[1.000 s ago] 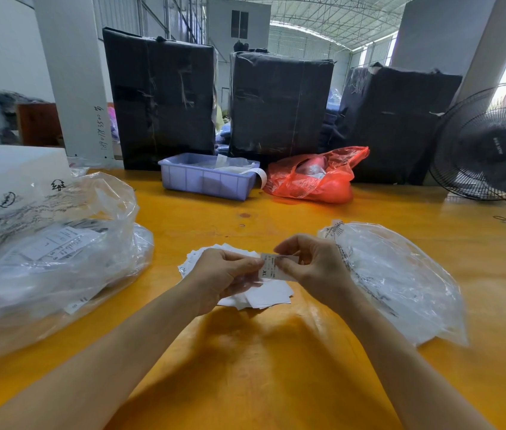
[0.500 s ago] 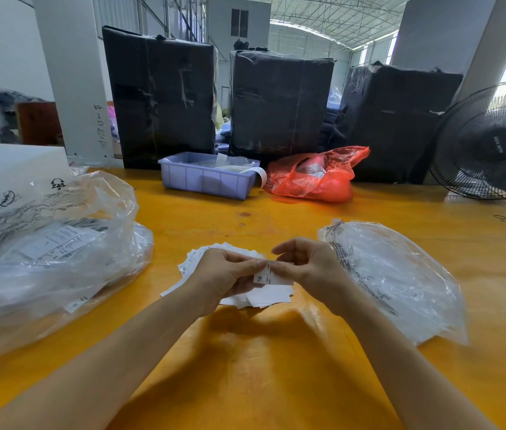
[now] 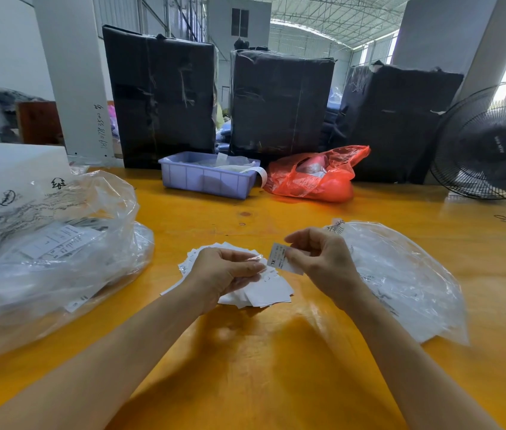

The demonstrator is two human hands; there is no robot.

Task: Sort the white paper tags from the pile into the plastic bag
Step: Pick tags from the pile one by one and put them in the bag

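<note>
Pinching a small printed paper tag [image 3: 279,258], the right hand [image 3: 323,262] hovers beside the crinkled clear plastic bag [image 3: 400,274]; the left hand [image 3: 224,274] curls over the pile [image 3: 264,293], apparently gripping thin film, hard to see.

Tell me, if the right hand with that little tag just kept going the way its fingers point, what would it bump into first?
Probably the left hand: the right hand pinches the tag with its fingertips aimed leftward at it, just above the pile of tags. Depth is hard to judge.
</note>
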